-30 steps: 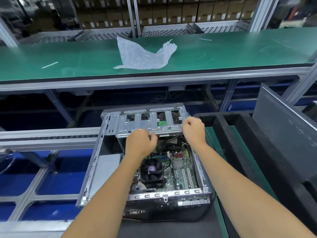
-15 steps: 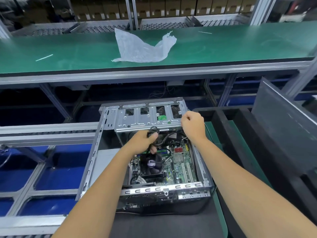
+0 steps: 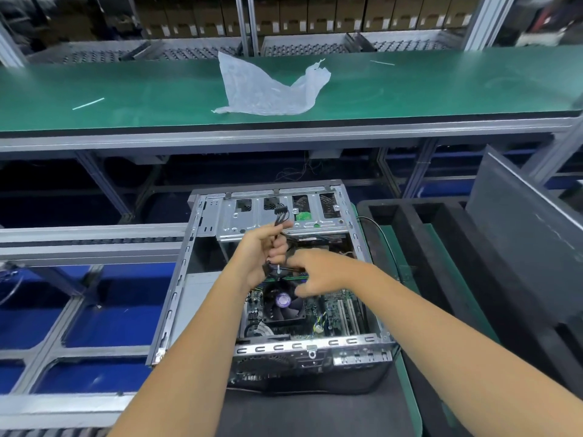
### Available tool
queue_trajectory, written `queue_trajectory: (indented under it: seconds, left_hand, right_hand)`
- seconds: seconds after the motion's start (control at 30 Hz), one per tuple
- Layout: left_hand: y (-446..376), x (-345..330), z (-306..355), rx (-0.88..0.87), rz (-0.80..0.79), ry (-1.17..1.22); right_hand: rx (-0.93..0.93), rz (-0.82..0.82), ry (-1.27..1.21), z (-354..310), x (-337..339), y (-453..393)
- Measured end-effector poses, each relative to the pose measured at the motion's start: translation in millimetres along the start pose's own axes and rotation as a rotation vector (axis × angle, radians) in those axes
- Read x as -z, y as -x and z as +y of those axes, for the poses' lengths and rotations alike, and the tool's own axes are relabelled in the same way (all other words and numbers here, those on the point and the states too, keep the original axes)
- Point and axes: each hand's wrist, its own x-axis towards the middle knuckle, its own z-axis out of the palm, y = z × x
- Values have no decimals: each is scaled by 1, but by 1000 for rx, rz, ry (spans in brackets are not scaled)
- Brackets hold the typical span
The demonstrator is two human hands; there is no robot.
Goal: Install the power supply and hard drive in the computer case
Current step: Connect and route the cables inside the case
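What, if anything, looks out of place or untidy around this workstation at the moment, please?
A crumpled clear plastic bag lies loose on the green bench behind the open computer case, with two thin white strips nearby. Inside the case nothing looks damaged; the left hand holds the black cable bundle up.

One computer case [image 3: 277,279], open. One cooler fan [image 3: 283,300] below fingers. One cable bundle [image 3: 281,222]. Two hands. One plastic bag [image 3: 268,86] beyond fingers.
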Motion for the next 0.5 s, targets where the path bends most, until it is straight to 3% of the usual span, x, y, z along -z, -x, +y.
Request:
queue_trajectory:
  seconds: [0.07,0.13,0.33,0.43,0.5]
  left_hand:
    - [-1,-3,3,-20,-33,-17]
    - [0,0,3,-42,-11,-194]
    - [2,9,-11,75,163,-417]
    - [1,0,-16,100,91,-722]
    - [1,-2,-18,141,-26,-630]
  right_hand:
    - [-67,-14,107,-1,-4,-5]
    - [-141,104,84,-1,-2,-3]
    - [-147,432,-637,3,21,7]
    - [-178,514,-880,5,26,4]
    - [-219,548,-876,7,23,0]
